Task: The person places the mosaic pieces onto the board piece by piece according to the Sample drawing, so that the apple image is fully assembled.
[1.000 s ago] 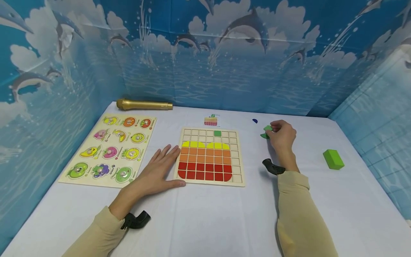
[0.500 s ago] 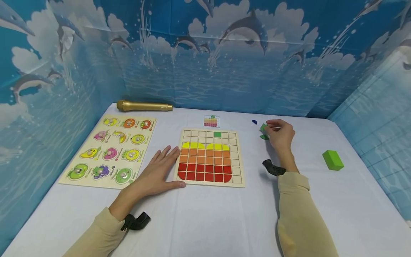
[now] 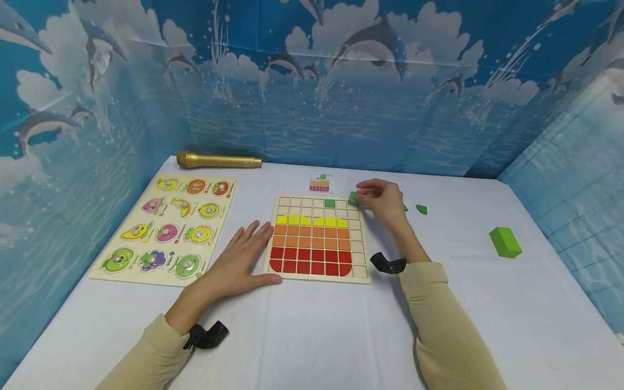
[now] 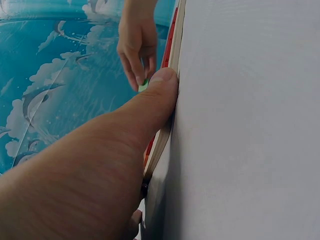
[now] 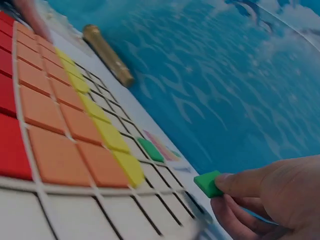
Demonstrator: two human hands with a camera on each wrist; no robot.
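Observation:
A wooden grid board (image 3: 361,259) lies mid-table, with rows of red, orange and yellow tiles and one green square tile (image 3: 330,203) in its top row. My left hand (image 3: 239,270) rests flat with straight fingers at the board's left edge, its thumb by the lower-left corner. Between thumb and fingers my right hand (image 3: 384,201) pinches another green tile (image 5: 206,184), held over the board's upper right corner. Right of the board, a quarter-round green piece (image 3: 421,209) lies on the cloth; a second green piece (image 3: 405,207) is partly hidden by the right hand.
A small picture card (image 3: 320,183) lies behind the board. On the left is a fruit puzzle board (image 3: 163,227), with a gold microphone (image 3: 219,160) behind it. A green block (image 3: 505,241) stands at the right. Dolphin-print cloth (image 3: 312,119) walls in the table.
My right hand has carried the green tile leftward from beside the loose pieces to the board's upper right corner. The blue piece is now out of sight behind it. My left hand stays put.

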